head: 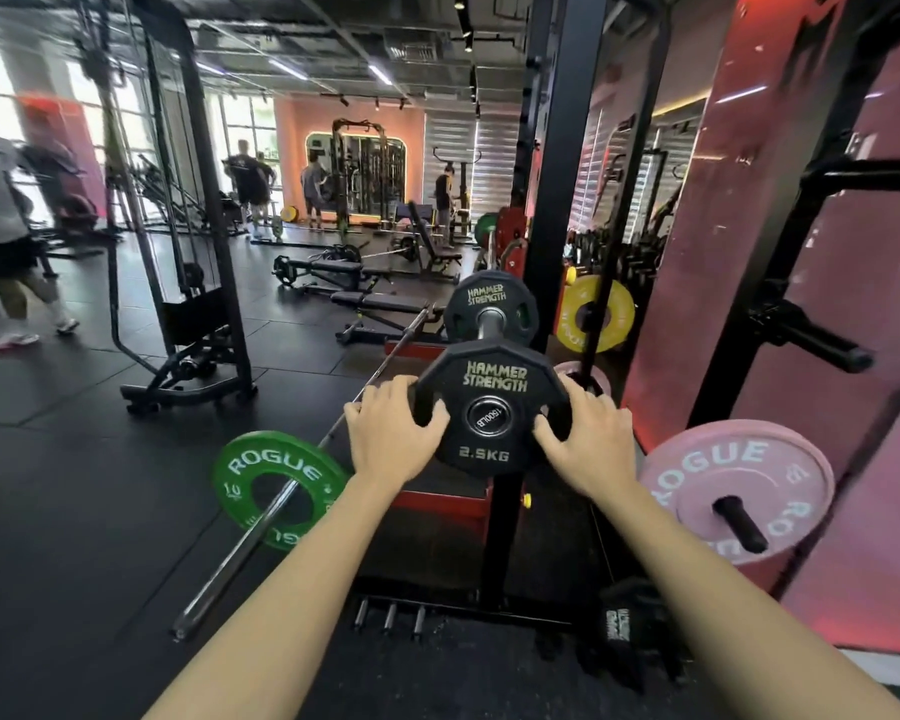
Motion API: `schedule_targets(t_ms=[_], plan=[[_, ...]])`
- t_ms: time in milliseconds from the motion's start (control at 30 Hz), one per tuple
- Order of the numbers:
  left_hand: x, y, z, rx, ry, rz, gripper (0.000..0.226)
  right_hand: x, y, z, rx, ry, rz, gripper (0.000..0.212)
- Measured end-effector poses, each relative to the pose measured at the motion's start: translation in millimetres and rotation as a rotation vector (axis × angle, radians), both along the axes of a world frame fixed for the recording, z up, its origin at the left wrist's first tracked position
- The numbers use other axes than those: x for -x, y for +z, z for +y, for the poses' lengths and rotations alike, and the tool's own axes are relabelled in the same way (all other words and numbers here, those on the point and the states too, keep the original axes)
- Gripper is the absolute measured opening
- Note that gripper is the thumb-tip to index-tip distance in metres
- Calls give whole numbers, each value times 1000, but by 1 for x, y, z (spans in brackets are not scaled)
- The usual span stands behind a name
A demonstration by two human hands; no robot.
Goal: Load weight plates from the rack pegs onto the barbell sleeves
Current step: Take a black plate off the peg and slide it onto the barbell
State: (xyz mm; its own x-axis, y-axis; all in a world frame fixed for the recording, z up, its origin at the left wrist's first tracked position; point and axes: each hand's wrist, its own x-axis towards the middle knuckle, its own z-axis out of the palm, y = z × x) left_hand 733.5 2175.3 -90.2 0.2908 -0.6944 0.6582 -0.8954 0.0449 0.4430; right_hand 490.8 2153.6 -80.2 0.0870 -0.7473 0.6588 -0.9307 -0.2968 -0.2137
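Observation:
A small black Hammer Strength 2.5 kg plate (492, 407) sits at the end of a barbell sleeve whose cap reads 1600LB. My left hand (391, 431) grips its left rim and my right hand (588, 433) grips its right rim. Further along the same sleeve sits a second black Hammer Strength plate (489, 306). A pink Rogue plate (733, 491) hangs on a black rack peg at the right. Another barbell (281, 501) lies on the floor at the left with a green Rogue plate (276, 485) on it.
The black rack upright (557, 200) rises just behind the plates, with an empty peg (822, 345) and a yellow plate (596, 314) beyond. A cable machine (188, 304) stands left, benches lie behind, and people move in the background. Black gloves (624, 631) lie on the floor.

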Motion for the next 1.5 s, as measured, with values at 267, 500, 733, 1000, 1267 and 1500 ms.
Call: schedule_targets(t_ms=[267, 500, 733, 1000, 1267, 1500], plan=[[-2, 15, -9, 46, -3, -27, 85, -15, 10, 3, 60, -58, -73, 83], [-3, 10, -30, 82, -24, -21, 78, -14, 6, -19, 34, -92, -59, 82], [2, 9, -73, 104, -15, -35, 68, -9, 9, -62, 36, -115, -7, 77], [-3, 5, -147, 130, 25, -89, 69, -14, 4, -131, 50, -96, -38, 73], [-4, 6, -233, 69, 54, -91, 69, -20, 8, -219, 69, -103, -48, 71], [6, 21, -304, 33, 36, 0, 79, -19, 16, -294, 9, -136, -98, 90]])
